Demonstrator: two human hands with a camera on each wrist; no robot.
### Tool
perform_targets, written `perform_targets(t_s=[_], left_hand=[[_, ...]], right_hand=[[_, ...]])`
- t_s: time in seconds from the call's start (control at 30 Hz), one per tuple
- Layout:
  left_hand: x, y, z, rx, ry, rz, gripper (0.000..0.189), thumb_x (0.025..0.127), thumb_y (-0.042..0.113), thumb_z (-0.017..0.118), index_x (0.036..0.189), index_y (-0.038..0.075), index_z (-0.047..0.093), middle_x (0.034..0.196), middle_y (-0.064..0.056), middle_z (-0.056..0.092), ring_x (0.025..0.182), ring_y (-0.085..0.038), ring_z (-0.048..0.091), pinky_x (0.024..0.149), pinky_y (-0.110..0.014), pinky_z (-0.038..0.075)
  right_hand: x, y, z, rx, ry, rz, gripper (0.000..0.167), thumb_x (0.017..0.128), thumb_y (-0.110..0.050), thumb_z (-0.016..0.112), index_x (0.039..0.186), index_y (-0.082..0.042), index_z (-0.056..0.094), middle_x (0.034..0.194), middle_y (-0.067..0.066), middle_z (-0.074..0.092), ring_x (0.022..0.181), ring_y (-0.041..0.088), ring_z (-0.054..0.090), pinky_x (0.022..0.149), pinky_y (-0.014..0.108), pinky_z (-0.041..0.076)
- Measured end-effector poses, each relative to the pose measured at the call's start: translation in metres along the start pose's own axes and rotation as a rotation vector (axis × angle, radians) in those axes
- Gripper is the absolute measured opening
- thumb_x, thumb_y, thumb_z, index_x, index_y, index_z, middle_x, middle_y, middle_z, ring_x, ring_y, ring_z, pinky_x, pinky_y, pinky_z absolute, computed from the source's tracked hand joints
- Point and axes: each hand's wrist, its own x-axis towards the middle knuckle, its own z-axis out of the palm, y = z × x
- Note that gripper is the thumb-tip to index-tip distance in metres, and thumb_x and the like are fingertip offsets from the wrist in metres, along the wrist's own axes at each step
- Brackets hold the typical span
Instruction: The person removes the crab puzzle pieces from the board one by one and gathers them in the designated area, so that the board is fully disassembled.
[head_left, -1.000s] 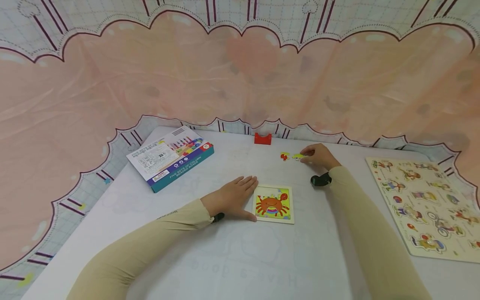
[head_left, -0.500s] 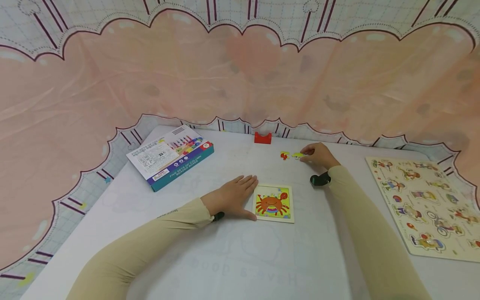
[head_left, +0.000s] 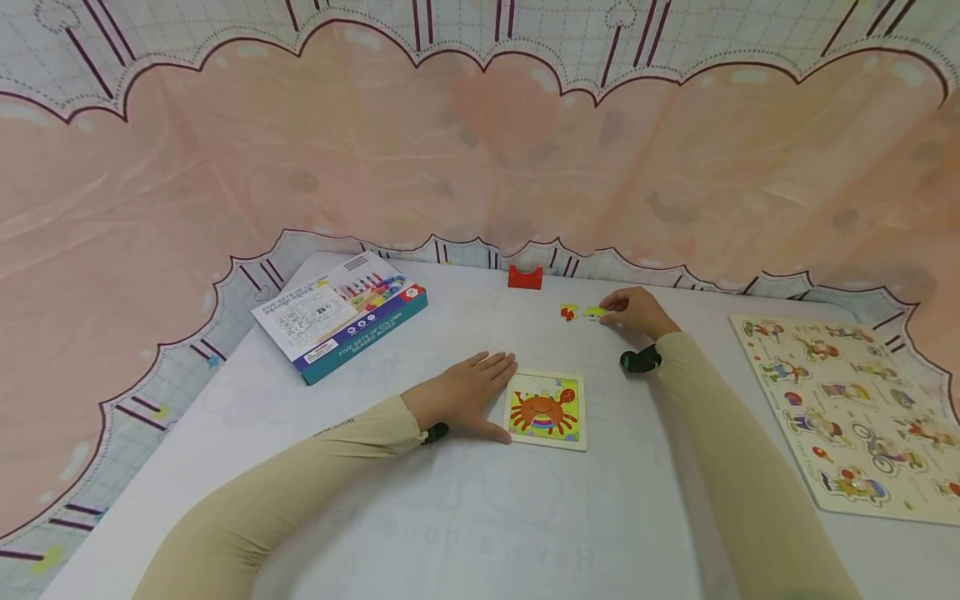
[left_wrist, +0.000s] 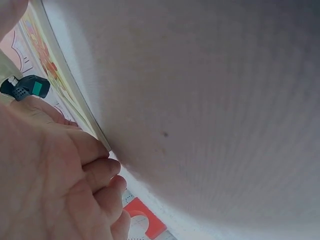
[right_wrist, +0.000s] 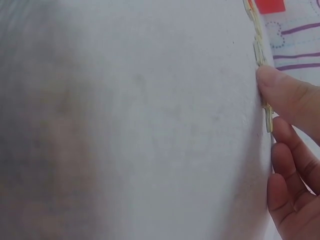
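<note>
My left hand [head_left: 463,395] lies with fingers spread at the left side of a small square crab puzzle [head_left: 543,408], thumb and fingertips right at its pale wooden frame. In the left wrist view the fingers meet the edge of the puzzle frame [left_wrist: 75,92]. Farther back, my right hand [head_left: 639,310] pinches a flat yellow-green puzzle piece [head_left: 595,313] by its edges, low at the tabletop, and partly covers it. Seen from the right wrist, the thumb is on one side of the piece [right_wrist: 268,117] and a finger on the other. A red and yellow piece [head_left: 567,312] lies just left of it.
A red block with a curved notch [head_left: 525,277] stands at the table's back edge. A beaded-boxes carton [head_left: 341,317] lies at the back left. On the right is a large wooden picture board [head_left: 847,408]. A patterned curtain [head_left: 480,158] hangs behind the white table [head_left: 450,517].
</note>
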Motion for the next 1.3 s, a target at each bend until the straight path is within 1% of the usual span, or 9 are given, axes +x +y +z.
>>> perform_targets(t_s=[0.13,0.37,0.53,0.63,0.83,0.97,1.13,1.2,1.3], left_hand=[[0.0,0.0,0.0,-0.001,-0.005,0.004,0.107,0.077,0.076,0.05,0.152,0.009,0.011,0.16,-0.005,0.01,0.148,-0.02,0.009,0.122,-0.038,0.008],[-0.001,0.0,0.0,-0.005,0.011,0.008,0.107,0.077,0.075,0.05,0.151,0.008,0.013,0.159,-0.007,0.012,0.148,-0.022,0.01,0.122,-0.039,0.009],[-0.001,0.0,0.0,0.003,0.017,0.009,0.107,0.077,0.075,0.05,0.151,0.008,0.014,0.159,-0.007,0.013,0.148,-0.022,0.011,0.121,-0.039,0.01],[-0.001,0.001,-0.001,0.003,0.016,0.009,0.107,0.077,0.075,0.05,0.151,0.008,0.013,0.159,-0.007,0.013,0.148,-0.022,0.011,0.121,-0.039,0.01],[-0.002,0.001,0.0,-0.008,0.011,0.006,0.106,0.077,0.074,0.05,0.151,0.008,0.013,0.159,-0.007,0.013,0.148,-0.022,0.01,0.122,-0.038,0.008],[-0.003,0.001,-0.001,-0.009,0.015,0.013,0.105,0.078,0.073,0.051,0.151,0.006,0.015,0.159,-0.009,0.014,0.148,-0.024,0.011,0.122,-0.039,0.008],[-0.002,0.001,-0.001,-0.019,0.008,0.005,0.105,0.078,0.073,0.051,0.151,0.007,0.014,0.159,-0.008,0.013,0.148,-0.022,0.009,0.122,-0.038,0.007],[-0.001,0.001,0.0,-0.015,0.007,-0.003,0.106,0.077,0.074,0.05,0.151,0.008,0.014,0.159,-0.007,0.012,0.148,-0.022,0.009,0.122,-0.038,0.007],[0.001,0.0,0.001,-0.006,0.007,-0.015,0.107,0.076,0.076,0.05,0.151,0.008,0.014,0.159,-0.006,0.013,0.148,-0.021,0.01,0.122,-0.038,0.008]], right_hand=[[0.001,0.0,0.0,-0.001,-0.002,0.011,0.035,0.083,-0.02,0.071,0.114,-0.003,0.065,0.109,0.016,0.062,0.096,0.026,0.052,0.083,0.033,0.044],[0.001,-0.001,0.0,-0.007,0.0,0.016,0.034,0.084,-0.019,0.071,0.114,-0.003,0.065,0.109,0.016,0.061,0.095,0.026,0.052,0.084,0.033,0.044],[-0.003,-0.002,-0.001,0.006,0.0,0.006,0.04,0.083,-0.02,0.071,0.119,-0.003,0.062,0.113,0.016,0.061,0.099,0.026,0.052,0.088,0.035,0.045],[-0.008,-0.001,-0.003,0.032,0.003,-0.014,0.045,0.083,-0.021,0.072,0.122,-0.002,0.059,0.117,0.017,0.06,0.103,0.027,0.053,0.092,0.038,0.045],[-0.023,0.0,-0.008,0.107,0.011,-0.102,0.047,0.085,-0.02,0.07,0.125,-0.001,0.057,0.122,0.02,0.059,0.112,0.032,0.054,0.099,0.045,0.045],[-0.038,-0.006,-0.008,0.126,-0.022,-0.133,0.044,0.085,-0.018,0.069,0.125,-0.002,0.057,0.125,0.019,0.059,0.113,0.031,0.055,0.099,0.045,0.046],[-0.058,-0.02,-0.003,0.104,-0.102,-0.216,0.04,0.083,-0.016,0.072,0.119,-0.002,0.062,0.121,0.017,0.063,0.108,0.027,0.058,0.09,0.031,0.05],[-0.065,-0.025,0.0,0.095,-0.139,-0.255,0.038,0.082,-0.016,0.072,0.117,-0.003,0.064,0.118,0.016,0.065,0.105,0.027,0.06,0.087,0.028,0.05],[-0.074,-0.033,0.008,0.087,-0.199,-0.312,0.034,0.082,-0.014,0.072,0.114,-0.004,0.066,0.114,0.014,0.067,0.104,0.027,0.06,0.09,0.033,0.05]])
